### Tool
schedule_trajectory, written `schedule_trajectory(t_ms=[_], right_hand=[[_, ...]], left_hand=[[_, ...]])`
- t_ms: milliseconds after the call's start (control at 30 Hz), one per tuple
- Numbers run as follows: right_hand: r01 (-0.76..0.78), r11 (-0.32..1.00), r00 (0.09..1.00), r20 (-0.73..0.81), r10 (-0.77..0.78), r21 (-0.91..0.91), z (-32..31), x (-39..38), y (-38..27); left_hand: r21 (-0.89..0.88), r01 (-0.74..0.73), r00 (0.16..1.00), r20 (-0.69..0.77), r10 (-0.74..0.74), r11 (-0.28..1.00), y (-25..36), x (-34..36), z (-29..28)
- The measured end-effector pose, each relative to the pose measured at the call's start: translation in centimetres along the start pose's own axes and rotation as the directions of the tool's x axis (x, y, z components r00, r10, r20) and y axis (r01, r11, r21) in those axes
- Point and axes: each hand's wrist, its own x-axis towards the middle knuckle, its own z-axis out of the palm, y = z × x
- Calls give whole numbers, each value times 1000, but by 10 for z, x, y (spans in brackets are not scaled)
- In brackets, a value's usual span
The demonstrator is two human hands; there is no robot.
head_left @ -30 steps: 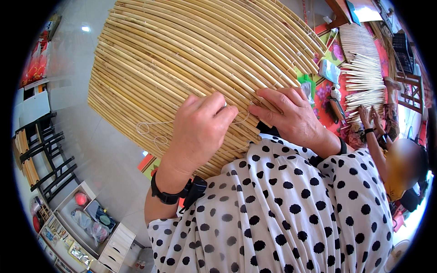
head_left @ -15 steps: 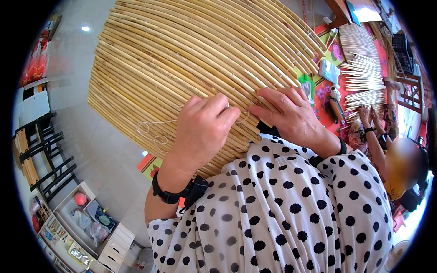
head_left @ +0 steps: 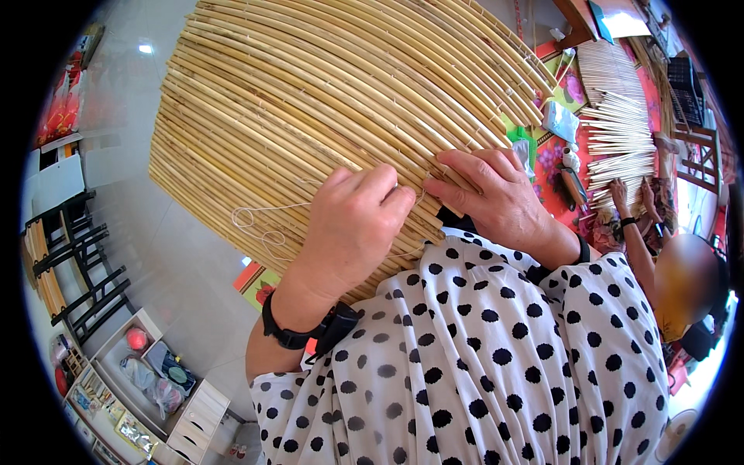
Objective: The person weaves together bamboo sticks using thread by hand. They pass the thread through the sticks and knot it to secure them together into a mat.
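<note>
A large mat of pale yellow reed stalks point(head_left: 294, 85), bound with rows of thin stitching, spreads out in front of me. My left hand point(head_left: 353, 221) is closed in a pinch above the near part of the mat, with white thread point(head_left: 244, 217) at its fingers. The thread lies in loose loops left of that hand, and a strand runs toward the right hand. On the mat's near right edge, my right hand point(head_left: 496, 190) grips the stalks, thumb and index finger close together. What lies inside the left fingertips is hidden.
At right, another person's hands point(head_left: 624, 198) work over thin pale sticks point(head_left: 620, 139) on a red flowered cloth point(head_left: 546, 167). A blue packet point(head_left: 560, 122) lies beside the mat. Left stand black folding frames point(head_left: 74, 263) and an open drawer unit point(head_left: 147, 372).
My left hand has shifted slightly right and down, closer to my right hand. The right hand keeps its place on the mat. The other person's hands have moved a little apart.
</note>
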Motion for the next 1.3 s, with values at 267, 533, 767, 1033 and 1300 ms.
schedule_trajectory(t_ms=[267, 533, 767, 1033, 1300], right_hand=[[-10, 1000, 1000, -3, 10, 14, 0, 1, 0], [-10, 1000, 1000, -6, 10, 11, 0, 1, 0], [-8, 1000, 1000, -13, 8, 6, 1, 1, 0], [1, 1000, 1000, -2, -1, -8, 1, 0, 0], [3, 1000, 1000, -6, -3, -13, 2, -1, 1]], left_hand=[[-25, 27, 997, -77, -29, 999, -5, -6, 1], [-63, 28, 996, -87, -34, 998, -7, -8, 5], [-90, 18, 995, -94, -26, 996, -8, -7, 5], [-95, 17, 995, -98, -26, 995, -10, -7, 8], [-89, 17, 994, -105, -26, 996, -8, -5, 7]])
